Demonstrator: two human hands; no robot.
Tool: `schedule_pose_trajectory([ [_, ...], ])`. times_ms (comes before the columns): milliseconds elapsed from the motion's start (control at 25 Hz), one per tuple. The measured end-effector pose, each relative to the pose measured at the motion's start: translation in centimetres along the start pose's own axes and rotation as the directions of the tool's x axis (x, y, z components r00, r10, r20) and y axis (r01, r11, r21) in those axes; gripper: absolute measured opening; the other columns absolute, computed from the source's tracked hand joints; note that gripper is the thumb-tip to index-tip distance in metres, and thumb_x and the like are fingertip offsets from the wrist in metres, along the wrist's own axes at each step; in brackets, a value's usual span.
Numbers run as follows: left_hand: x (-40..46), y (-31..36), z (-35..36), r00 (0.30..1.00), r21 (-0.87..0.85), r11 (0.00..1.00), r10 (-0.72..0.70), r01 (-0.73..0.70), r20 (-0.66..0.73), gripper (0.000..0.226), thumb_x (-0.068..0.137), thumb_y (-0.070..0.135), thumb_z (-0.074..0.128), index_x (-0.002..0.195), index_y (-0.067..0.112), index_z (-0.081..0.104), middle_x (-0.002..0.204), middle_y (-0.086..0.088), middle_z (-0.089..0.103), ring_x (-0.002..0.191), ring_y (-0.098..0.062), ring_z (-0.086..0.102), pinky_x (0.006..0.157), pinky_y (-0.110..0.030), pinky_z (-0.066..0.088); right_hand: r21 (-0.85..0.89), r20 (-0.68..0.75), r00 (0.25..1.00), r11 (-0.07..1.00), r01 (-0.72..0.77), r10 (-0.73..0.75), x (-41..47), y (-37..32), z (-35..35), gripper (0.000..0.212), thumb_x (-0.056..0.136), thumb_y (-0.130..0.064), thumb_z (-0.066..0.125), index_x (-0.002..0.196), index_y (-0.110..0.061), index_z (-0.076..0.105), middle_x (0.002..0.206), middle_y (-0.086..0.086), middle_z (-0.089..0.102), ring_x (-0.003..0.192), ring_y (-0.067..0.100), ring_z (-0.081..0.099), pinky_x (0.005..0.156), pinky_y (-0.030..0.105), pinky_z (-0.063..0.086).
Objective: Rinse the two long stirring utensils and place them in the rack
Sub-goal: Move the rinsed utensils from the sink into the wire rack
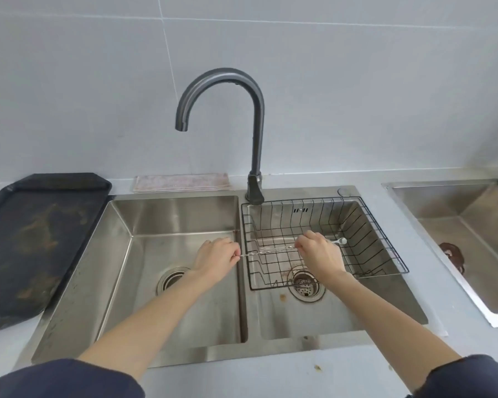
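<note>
- Stainless steel double sink (127,231) fills the middle of my view, two basins side by side under a dark grey gooseneck tap (256,133) whose spout hangs over the left basin; I see no water running from it.
- Black wire dish rack (385,239) sits in the right basin, its rim hooked over the sink's edges, with the drain strainer showing below its near side.
- My left hand (216,258) is over the inner edge of the left basin — its grip pinched shut on one end of a long, thin, twisted clear stirring stick (268,250).
- My right hand (319,251) is over the rack, its grip closed on the other part of that stick, so the stick spans level across the divider between the basins.
- Past the right hand a small white spoon-shaped end (341,240) pokes out over the rack's inside; whether it belongs to the same stick or to a second utensil I cannot tell.
- Neither piece touches the rack's wires, as far as I can see — they are held just above it.
- Left of the sink lies a dark, stained tray (32,239) on the pale grey tabletop (270,377).
- Behind the left basin a folded pinkish cloth (181,182) lies against the tiled wall.
- Far right, a second steel basin (457,214) is set in the tabletop.
</note>
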State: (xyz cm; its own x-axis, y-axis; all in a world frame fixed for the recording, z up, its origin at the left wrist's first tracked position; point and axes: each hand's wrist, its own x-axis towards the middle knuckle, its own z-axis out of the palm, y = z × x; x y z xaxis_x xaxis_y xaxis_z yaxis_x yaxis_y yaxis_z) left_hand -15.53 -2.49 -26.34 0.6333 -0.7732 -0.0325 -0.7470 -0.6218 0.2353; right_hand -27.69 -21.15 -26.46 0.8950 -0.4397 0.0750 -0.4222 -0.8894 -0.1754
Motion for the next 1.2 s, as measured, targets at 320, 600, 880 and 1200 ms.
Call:
schedule_pose_trajectory([
  [320, 2.9, 6.4, 2.3, 1.000, 0.017, 0.999, 0.027, -0.027, 0.006, 0.021, 0.093, 0.023, 0.047, 0.105, 0.016, 0.063, 0.113, -0.001, 0.063, 0.105, -0.019, 0.059, 0.090, -0.031, 0.045, -0.039, 0.052, 0.998, 0.998, -0.045, 0.047, -0.5, 7.2, -1.1, 0.025, 0.095, -0.010, 0.043, 0.111, -0.014, 0.061, 0.114, 0.004, 0.060, 0.111, 0.023, 0.053, 0.082, 0.035, 0.047],
  [600, 5.9, 9.0, 4.1, 0.999, 0.031, 0.999, 0.010, -0.012, 0.049, 0.021, 0.093, 0.019, 0.046, 0.105, 0.014, 0.062, 0.113, -0.001, 0.064, 0.104, -0.019, 0.060, 0.091, -0.032, 0.046, -0.050, 0.123, 0.992, 0.999, -0.016, 0.022, 1.3, 11.3, -0.6, 0.026, 0.096, -0.012, 0.041, 0.113, -0.016, 0.060, 0.115, 0.003, 0.059, 0.112, 0.022, 0.053, 0.080, 0.034, 0.047],
  [880, 9.1, 9.1, 7.2, 0.973, 0.092, 0.996, -0.021, 0.000, 0.229, 0.019, 0.092, 0.014, 0.045, 0.103, 0.013, 0.060, 0.110, -0.002, 0.064, 0.100, -0.021, 0.061, 0.084, -0.031, 0.048, -0.010, 0.270, 0.963, 1.000, 0.020, -0.016, 4.0, 13.9, 2.0, 0.023, 0.095, -0.014, 0.043, 0.107, -0.015, 0.062, 0.114, 0.002, 0.061, 0.108, 0.023, 0.057, 0.079, 0.034, 0.049],
  [1200, 10.9, 8.8, 10.1, 0.930, 0.190, 0.981, -0.037, -0.036, 0.366, 0.021, 0.093, 0.011, 0.041, 0.105, 0.009, 0.059, 0.114, -0.007, 0.061, 0.106, -0.025, 0.057, 0.086, -0.035, 0.050, 0.004, 0.461, 0.887, 1.000, 0.014, -0.014, 4.9, 15.0, 4.9, 0.021, 0.094, -0.017, 0.047, 0.108, -0.016, 0.062, 0.120, 0.002, 0.059, 0.107, 0.028, 0.059, 0.082, 0.037, 0.049],
])
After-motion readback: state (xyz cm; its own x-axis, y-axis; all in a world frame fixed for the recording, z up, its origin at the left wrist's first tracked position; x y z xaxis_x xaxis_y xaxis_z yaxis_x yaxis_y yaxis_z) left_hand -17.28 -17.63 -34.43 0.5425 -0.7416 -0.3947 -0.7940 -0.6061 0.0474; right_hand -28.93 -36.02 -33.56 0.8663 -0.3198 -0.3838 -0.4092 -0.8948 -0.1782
